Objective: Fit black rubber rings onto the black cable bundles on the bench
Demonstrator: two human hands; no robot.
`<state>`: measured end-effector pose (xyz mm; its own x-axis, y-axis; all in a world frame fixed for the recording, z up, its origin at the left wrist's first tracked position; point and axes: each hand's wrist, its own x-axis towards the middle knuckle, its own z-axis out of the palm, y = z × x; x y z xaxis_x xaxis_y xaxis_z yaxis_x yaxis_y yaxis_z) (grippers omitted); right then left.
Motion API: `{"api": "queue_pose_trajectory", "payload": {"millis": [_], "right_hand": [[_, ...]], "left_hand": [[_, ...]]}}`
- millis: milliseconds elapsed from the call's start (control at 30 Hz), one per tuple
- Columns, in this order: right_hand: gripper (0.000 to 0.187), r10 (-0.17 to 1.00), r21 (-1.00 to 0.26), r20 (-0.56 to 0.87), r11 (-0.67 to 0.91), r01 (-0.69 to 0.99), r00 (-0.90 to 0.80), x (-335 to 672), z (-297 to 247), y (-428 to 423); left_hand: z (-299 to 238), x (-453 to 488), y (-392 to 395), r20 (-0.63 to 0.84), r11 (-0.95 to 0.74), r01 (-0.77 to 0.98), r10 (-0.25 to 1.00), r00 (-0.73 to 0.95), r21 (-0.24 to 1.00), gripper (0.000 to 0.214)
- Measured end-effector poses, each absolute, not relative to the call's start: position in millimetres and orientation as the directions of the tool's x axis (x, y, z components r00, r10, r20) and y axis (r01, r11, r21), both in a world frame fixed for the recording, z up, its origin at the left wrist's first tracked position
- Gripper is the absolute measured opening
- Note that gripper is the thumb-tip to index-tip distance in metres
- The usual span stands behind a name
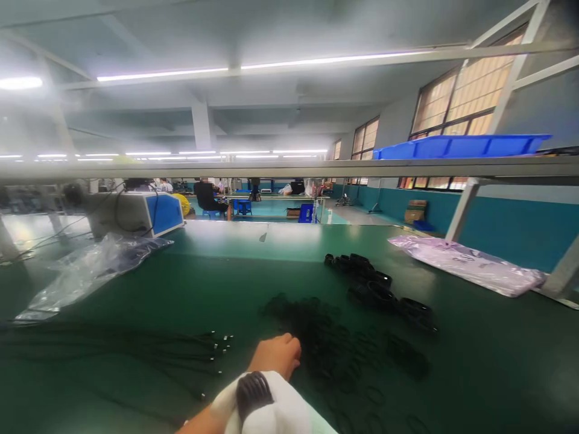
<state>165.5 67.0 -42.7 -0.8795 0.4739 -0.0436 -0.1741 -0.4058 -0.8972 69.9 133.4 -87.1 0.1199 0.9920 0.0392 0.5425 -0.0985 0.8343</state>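
At the far left of the green table (474, 361) a crumpled clear plastic bag (90, 268) lies spread out, and behind it stands a grey and blue machine (145, 212) with cables running off to the left. In front of the bag a bundle of thin black cables (136, 346) stretches across the table, their metal-tipped ends pointing right and stopping just short of the hand. One hand (275, 354) shows near the bottom middle — which hand it is cannot be told, and the other is out of sight. It comes up from the lower edge over a white cloth-like thing with a dark ribbed patch (253, 395) that covers the wrist. The fingers are curled and their tips are hidden, so whether they are clenched on anything cannot be told; they rest at the near edge of a blurred scatter of small black rings (344, 355), which spreads right and toward the viewer. Beyond the scatter, a row of coiled black cable bundles (380, 292) runs diagonally to the right, well clear of the hand. Farther right lies a flat pinkish plastic bag (470, 264) — above it, on the frame's shelf, a blue tray (461, 146).
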Motion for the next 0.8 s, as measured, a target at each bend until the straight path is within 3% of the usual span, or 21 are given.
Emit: {"api": "queue_pose_trajectory", "payload": {"millis": [100,267,367,500,600,733,800], "right_hand": [[0.035,0.509,-0.879,-0.013,-0.416,-0.232,-0.861,163.9,-44.1,73.8],[0.049,0.727,-0.898,-0.108,-0.364,-0.248,-0.679,153.6,-46.2,82.6],[0.051,0.818,-0.937,-0.163,-0.304,-0.173,-0.551,144.2,-50.7,84.7],[0.059,0.916,-0.984,-0.117,-0.159,-0.079,-0.384,135.0,-56.3,83.1],[0.058,0.895,-0.979,-0.132,-0.185,-0.085,-0.426,136.5,-56.6,79.4],[0.051,0.780,-0.852,-0.202,-0.439,-0.286,-0.593,149.0,-50.3,73.9],[0.048,0.677,-0.832,-0.192,-0.497,-0.248,-0.711,155.4,-43.7,71.3]], "left_hand": [[-82.4,55.4,132.2,0.003,-0.025,0.479,0.999,0.047,0.878,0.013],[-58.3,6.1,86.1,-0.086,0.089,0.210,0.996,-0.024,0.974,0.023],[-52.4,-3.4,53.3,-0.143,0.140,-0.075,0.989,-0.030,0.987,0.039],[-63.8,9.5,36.3,-0.156,0.153,-0.449,0.987,0.030,0.881,0.048],[-80.3,18.5,37.5,-0.123,0.116,-0.382,0.992,0.005,0.917,0.050],[-98.4,14.8,35.8,-0.029,0.012,-0.110,0.988,-0.153,0.994,0.049],[-99.1,9.5,32.9,-0.037,0.002,-0.221,0.988,-0.153,0.975,0.050]]}}
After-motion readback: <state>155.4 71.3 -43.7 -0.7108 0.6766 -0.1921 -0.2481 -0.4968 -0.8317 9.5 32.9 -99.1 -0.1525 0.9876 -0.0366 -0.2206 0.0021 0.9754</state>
